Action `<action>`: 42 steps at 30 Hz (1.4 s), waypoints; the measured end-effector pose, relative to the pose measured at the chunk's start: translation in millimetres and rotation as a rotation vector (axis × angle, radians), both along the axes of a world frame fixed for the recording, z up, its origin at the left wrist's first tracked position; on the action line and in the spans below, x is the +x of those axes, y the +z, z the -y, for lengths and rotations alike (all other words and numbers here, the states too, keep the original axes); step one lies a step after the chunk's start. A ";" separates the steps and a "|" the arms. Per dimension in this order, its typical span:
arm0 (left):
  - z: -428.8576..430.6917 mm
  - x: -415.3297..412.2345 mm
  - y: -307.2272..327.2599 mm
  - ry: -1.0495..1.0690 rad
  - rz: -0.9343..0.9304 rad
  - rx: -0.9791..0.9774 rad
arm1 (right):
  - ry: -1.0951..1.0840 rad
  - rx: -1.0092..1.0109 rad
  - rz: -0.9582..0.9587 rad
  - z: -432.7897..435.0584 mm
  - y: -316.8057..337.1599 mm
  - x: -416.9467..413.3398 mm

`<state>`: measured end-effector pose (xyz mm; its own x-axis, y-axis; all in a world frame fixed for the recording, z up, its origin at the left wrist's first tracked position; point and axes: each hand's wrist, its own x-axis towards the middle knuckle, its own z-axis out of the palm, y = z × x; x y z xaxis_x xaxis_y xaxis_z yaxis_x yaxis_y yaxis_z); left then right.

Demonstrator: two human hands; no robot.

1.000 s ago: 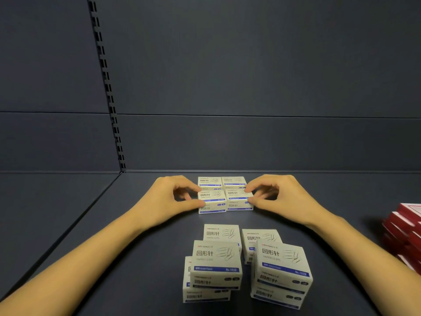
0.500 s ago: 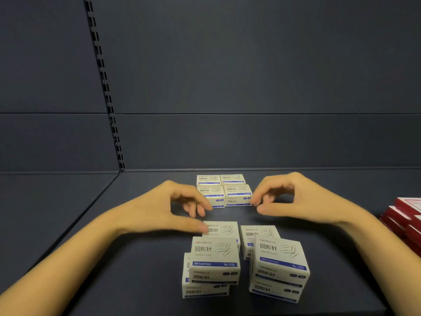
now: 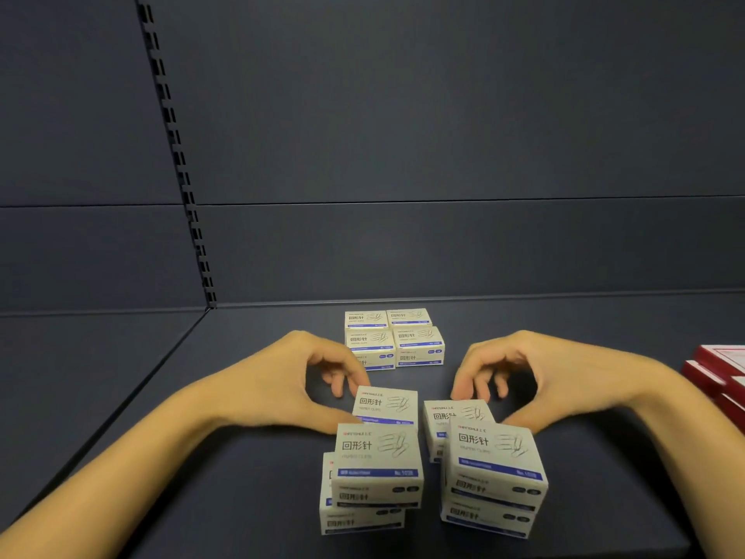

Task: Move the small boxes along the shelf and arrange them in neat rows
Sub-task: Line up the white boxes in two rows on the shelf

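Note:
Small white-and-blue paper-clip boxes stand in two groups on the dark shelf (image 3: 250, 494). A tidy back block (image 3: 419, 344) of boxes, two wide and stacked, sits near the rear wall. The front group is loose stacks, with a near-left stack (image 3: 377, 461) and a near-right stack (image 3: 498, 461). Behind them are a rear-left box (image 3: 387, 405) and a rear-right box (image 3: 451, 415). My left hand (image 3: 282, 381) curls beside the rear-left box, thumb at its front-left corner, fingers apart. My right hand (image 3: 536, 377) arches over the rear-right box, fingertips just behind it, thumb to its right.
Red boxes (image 3: 717, 377) are stacked at the right edge of the shelf. A slotted upright (image 3: 177, 155) runs down the back wall at the left. The shelf's front edge lies just below the nearest stacks.
Both hands have left the back block and drawn toward me, coming down around the two rear boxes of the front group. The back block stays in place.

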<state>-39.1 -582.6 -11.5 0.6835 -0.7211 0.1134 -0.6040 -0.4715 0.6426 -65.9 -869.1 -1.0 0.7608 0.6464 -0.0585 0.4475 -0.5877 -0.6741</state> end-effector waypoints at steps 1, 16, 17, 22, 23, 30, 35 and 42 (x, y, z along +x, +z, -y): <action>-0.3 0.4 0.6 0.017 0.022 -0.013 | -0.005 0.002 -0.003 -0.4 -0.1 -0.1; -1.6 13.1 -7.2 0.294 0.216 -0.030 | -0.316 0.181 0.144 -7.2 -11.1 9.6; -1.5 13.4 -7.8 0.295 0.221 -0.030 | -0.328 0.178 0.159 -7.6 -12.7 10.9; -1.1 15.4 -9.5 0.299 0.227 -0.058 | -0.351 0.174 0.201 -10.3 -18.8 16.2; -1.1 15.7 -9.8 0.305 0.229 -0.062 | -0.344 0.185 0.214 -11.3 -19.6 16.6; -2.5 19.3 -11.0 0.318 0.231 -0.074 | -0.291 0.211 0.323 -16.6 -22.3 17.2; -2.6 20.4 -12.8 0.328 0.244 -0.087 | -0.297 0.168 0.391 -16.7 -24.4 18.1; -5.1 0.2 5.9 0.111 0.115 -0.249 | -0.301 0.170 0.480 -14.1 -18.3 14.2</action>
